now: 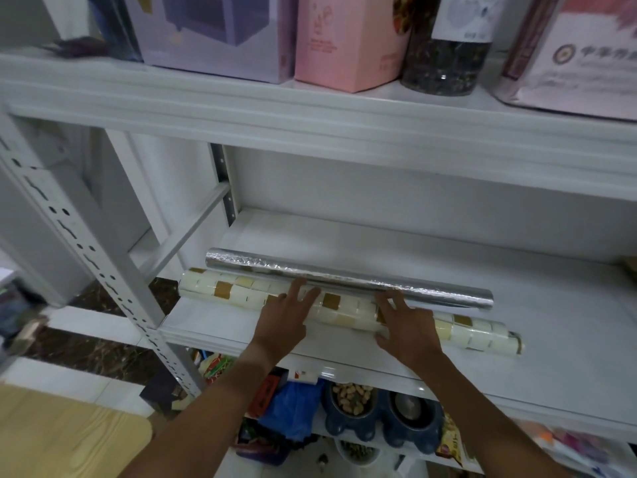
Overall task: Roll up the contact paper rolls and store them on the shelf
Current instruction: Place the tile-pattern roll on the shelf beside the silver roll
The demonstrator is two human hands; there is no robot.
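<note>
Two rolled contact paper rolls lie side by side on the white middle shelf (568,357). The cream-and-tan tile-pattern roll (234,293) is nearer to me, and the silver foil roll (431,288) lies right behind it, touching it. My left hand (286,320) rests flat on the tile-pattern roll with straight fingers that reach toward the silver roll. A little to the right, my right hand (406,326) presses on the same roll with its fingers spread, the fingertips at the silver roll's edge. Both hands cover the middle of the tile-pattern roll.
The upper shelf holds a lavender box (213,32), a pink box (344,39), a dark jar (444,46) and a bag (572,56). Below are a blue bag (296,408) and a blue double pet bowl (379,415). A perforated white upright (86,253) stands left; a wooden tabletop (65,439) is lower left.
</note>
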